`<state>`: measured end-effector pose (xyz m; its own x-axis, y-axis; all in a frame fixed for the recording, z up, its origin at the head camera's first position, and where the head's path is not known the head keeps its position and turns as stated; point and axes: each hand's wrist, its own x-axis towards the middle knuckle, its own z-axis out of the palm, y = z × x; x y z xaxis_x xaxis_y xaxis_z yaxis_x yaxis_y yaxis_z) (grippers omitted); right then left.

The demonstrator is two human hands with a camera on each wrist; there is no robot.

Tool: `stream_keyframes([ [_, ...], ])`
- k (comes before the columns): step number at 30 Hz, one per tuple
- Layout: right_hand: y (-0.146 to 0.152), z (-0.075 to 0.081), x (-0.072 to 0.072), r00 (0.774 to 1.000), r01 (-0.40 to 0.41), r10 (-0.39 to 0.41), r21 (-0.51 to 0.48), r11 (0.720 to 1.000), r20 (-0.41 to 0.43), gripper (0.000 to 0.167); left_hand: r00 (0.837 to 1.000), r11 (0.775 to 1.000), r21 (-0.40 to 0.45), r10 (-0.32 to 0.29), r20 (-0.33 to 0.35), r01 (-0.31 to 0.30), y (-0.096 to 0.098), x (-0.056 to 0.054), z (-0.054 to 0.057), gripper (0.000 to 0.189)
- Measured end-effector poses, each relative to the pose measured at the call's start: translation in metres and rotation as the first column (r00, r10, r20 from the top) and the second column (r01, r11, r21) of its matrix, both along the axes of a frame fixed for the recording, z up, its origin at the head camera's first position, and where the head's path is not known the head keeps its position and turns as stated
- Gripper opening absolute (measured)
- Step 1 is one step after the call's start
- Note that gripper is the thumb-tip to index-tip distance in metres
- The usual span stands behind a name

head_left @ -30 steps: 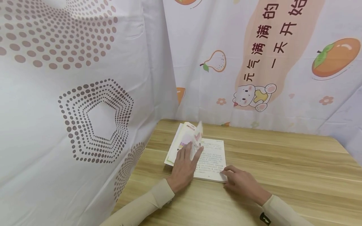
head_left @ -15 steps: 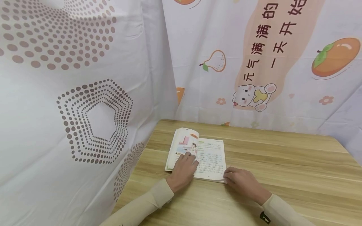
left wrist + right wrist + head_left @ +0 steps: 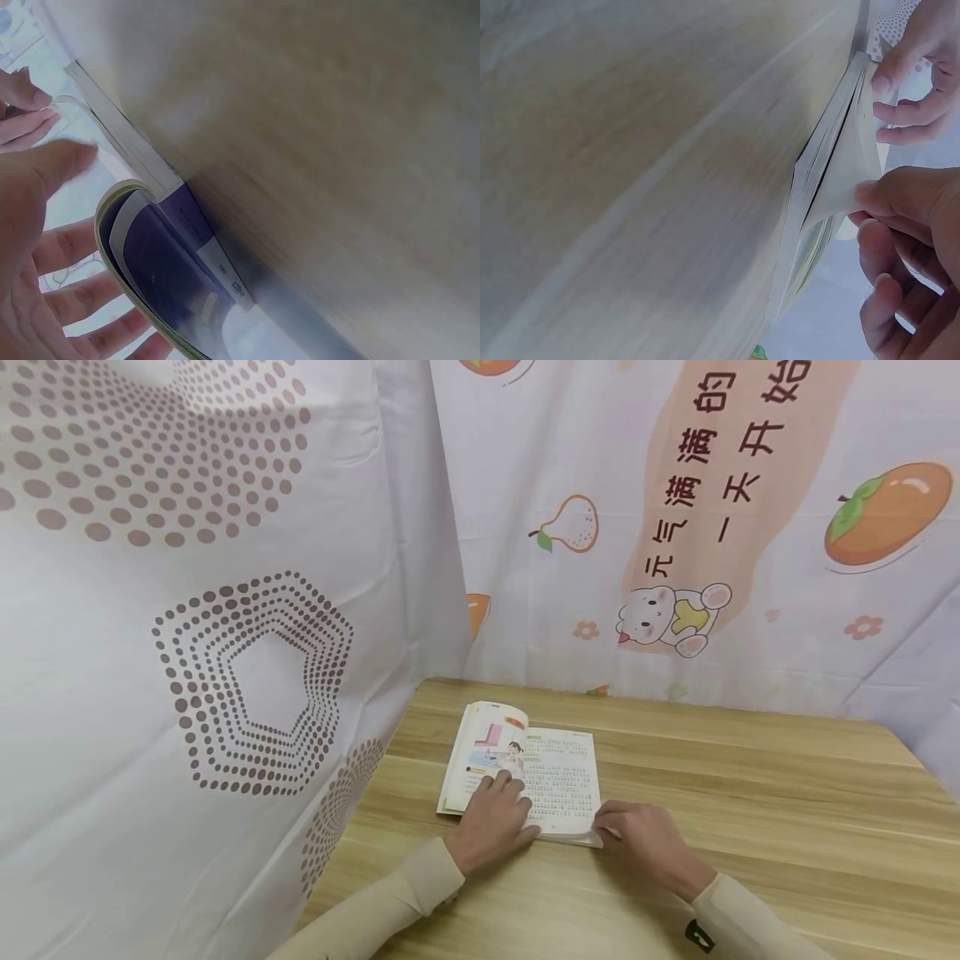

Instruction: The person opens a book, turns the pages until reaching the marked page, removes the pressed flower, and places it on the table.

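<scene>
An open book [image 3: 558, 781] lies on the wooden table, with a colour picture on its left page and lines of text on the right one. My left hand [image 3: 493, 820] rests on the lower part of the left page, its thumb out near the bottom of the gutter. In the left wrist view the fingers [image 3: 82, 300] spread over the curved left pages, and the purple and white spine [image 3: 199, 229] shows below. At the lower right corner my right hand [image 3: 647, 842] pinches a page [image 3: 844, 161] between thumb and forefinger, lifting it off the pages beneath.
The wooden table [image 3: 750, 777] extends to the right of the book. A white cloth with brown dots [image 3: 262, 685] hangs along the left side, and a fruit-printed cloth [image 3: 525, 635] hangs behind the table.
A raised page has come down onto the left side, showing a new picture. My left hand has settled lower on it. My right hand has moved from the page's surface to pinch its corner.
</scene>
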<state>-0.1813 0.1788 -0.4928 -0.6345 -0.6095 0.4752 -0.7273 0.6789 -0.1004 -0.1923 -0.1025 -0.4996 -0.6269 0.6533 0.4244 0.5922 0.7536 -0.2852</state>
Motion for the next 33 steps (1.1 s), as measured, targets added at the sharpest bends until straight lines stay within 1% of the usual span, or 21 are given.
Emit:
stream_keyframes([
  [2,-0.0004,0.0009,0.0007,1.000,0.010,-0.010,-0.003,1.000,0.006,0.019,1.000,1.000,-0.002,0.007,0.009,-0.007,0.0000,0.0002,-0.0016,0.048],
  [4,-0.0006,0.0009,0.0011,1.000,0.015,-0.015,-0.011,1.000,0.006,0.019,1.000,1.000,-0.002,0.006,-0.002,-0.006,0.0000,0.0001,-0.0027,0.054],
  [7,-0.0009,-0.0002,0.0010,1.000,0.014,-0.014,-0.020,1.000,0.002,0.019,1.000,1.000,-0.008,0.011,-0.012,-0.011,0.0004,0.0003,-0.0031,0.051],
  [11,-0.0023,-0.0012,0.0018,0.999,0.030,-0.030,-0.035,0.999,0.014,0.020,1.000,1.000,-0.016,0.018,-0.016,-0.018,0.0015,0.0010,-0.0030,0.041],
  [13,-0.0028,-0.0011,0.0023,0.998,0.055,-0.053,-0.046,0.997,0.035,0.031,1.000,1.000,-0.008,0.010,-0.025,-0.010,0.0022,0.0010,-0.0029,0.035],
  [17,-0.0024,-0.0005,0.0024,0.991,0.110,-0.104,-0.069,0.991,0.088,0.063,0.998,1.000,0.004,-0.003,-0.056,0.003,0.0035,0.0007,-0.0018,0.023],
  [19,-0.0018,0.0001,0.0025,0.987,0.124,-0.115,-0.080,0.989,0.116,0.072,0.998,1.000,0.002,0.005,-0.059,-0.005,0.0042,0.0006,-0.0005,0.019],
  [21,-0.0013,0.0001,0.0027,0.983,0.129,-0.117,-0.079,0.989,0.140,0.076,0.998,1.000,-0.007,0.018,-0.054,-0.019,0.0049,0.0006,0.0013,0.016],
  [23,-0.0009,0.0001,0.0033,0.981,0.126,-0.114,-0.070,0.990,0.157,0.076,0.998,0.999,-0.017,0.037,-0.047,-0.038,0.0057,0.0006,0.0030,0.016],
  [24,-0.0007,0.0000,0.0037,0.980,0.123,-0.111,-0.061,0.991,0.162,0.075,0.998,0.999,-0.018,0.047,-0.040,-0.048,0.0059,0.0006,0.0034,0.018],
  [27,-0.0004,-0.0011,0.0041,0.981,0.113,-0.106,-0.029,0.993,0.165,0.071,0.996,0.998,0.018,0.064,-0.055,-0.063,0.0062,0.0009,0.0046,0.033],
  [31,-0.0004,-0.0019,0.0041,0.983,0.101,-0.099,-0.002,0.995,0.156,0.062,0.990,0.990,0.135,0.052,-0.133,-0.034,0.0048,-0.0001,0.0042,0.048],
  [33,-0.0001,-0.0022,0.0040,0.984,0.093,-0.093,0.009,0.996,0.150,0.058,0.986,0.985,0.170,0.052,-0.160,-0.024,0.0037,-0.0013,0.0039,0.052],
])
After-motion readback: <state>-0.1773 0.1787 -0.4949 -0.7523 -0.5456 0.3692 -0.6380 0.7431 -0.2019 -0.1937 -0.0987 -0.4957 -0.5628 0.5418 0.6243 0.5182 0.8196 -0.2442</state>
